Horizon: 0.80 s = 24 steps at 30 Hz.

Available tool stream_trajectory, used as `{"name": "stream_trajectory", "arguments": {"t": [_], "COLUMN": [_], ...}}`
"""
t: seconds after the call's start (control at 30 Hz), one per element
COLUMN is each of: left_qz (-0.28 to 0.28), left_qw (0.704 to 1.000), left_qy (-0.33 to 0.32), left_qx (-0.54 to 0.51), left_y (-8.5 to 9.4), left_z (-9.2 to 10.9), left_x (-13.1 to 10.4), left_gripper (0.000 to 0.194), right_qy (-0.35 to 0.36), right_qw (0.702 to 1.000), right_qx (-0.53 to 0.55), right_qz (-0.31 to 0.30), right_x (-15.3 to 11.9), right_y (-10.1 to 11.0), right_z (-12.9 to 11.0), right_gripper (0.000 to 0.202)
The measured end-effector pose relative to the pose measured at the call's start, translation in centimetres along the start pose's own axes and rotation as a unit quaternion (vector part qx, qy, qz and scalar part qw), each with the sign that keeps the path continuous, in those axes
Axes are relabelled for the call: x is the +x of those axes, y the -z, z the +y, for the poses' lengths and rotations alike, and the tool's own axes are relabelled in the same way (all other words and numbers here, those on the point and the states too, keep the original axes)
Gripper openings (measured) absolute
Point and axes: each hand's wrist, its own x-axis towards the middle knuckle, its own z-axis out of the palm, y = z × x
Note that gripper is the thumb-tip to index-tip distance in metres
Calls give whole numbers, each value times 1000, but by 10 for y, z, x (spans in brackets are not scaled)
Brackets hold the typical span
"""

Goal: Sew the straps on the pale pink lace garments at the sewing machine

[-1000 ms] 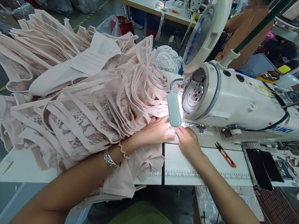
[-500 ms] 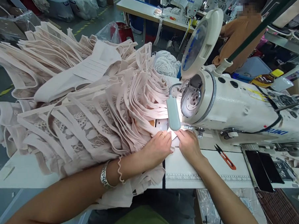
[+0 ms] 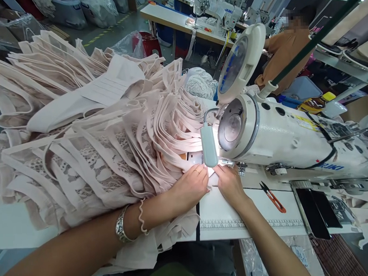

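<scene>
My left hand [image 3: 197, 183] is closed with its fingertips pinching a pale pink piece of fabric [image 3: 214, 179] at the sewing machine's [image 3: 290, 137] needle area. On the other side of that small piece, my right hand [image 3: 230, 184] has its thumb and fingers closed at the fabric's edge. The needle itself is hidden behind a grey-green lamp [image 3: 209, 147] hanging just above my fingertips. A large heap of pale pink lace garments [image 3: 111, 149] lies to the left, its folds reaching my left hand and forearm.
Orange-handled thread snips [image 3: 273, 197] lie right of my right hand. A ruler strip [image 3: 221, 224] runs along the table's front. A round magnifier [image 3: 241, 62] stands raised over the machine head. Beyond, a person in a brown top [image 3: 285, 54] is near another sewing machine [image 3: 215, 10].
The whole view has shifted slightly. The round part in the machine head showed distinct holes before and looks smeared now. Both hands stay at the fabric, with my right fingers slightly shifted.
</scene>
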Motion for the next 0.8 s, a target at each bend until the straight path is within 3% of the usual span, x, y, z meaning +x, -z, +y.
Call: {"name": "stream_trajectory", "arguments": {"t": [0.23, 0.8], "left_qz": [-32, -46], "left_qw": [999, 999], "left_qy": [8, 25], "left_qx": [-2, -16], "left_y": [4, 0], "left_z": [-2, -5], "left_x": [4, 4], "left_gripper": [41, 29], "right_qy": [3, -45], "right_qw": [1000, 997], "right_qx": [-6, -9], "right_qz": [6, -56], "right_x": [3, 5], "right_y": [2, 1], "right_z": [-2, -6], "right_gripper": [62, 49]}}
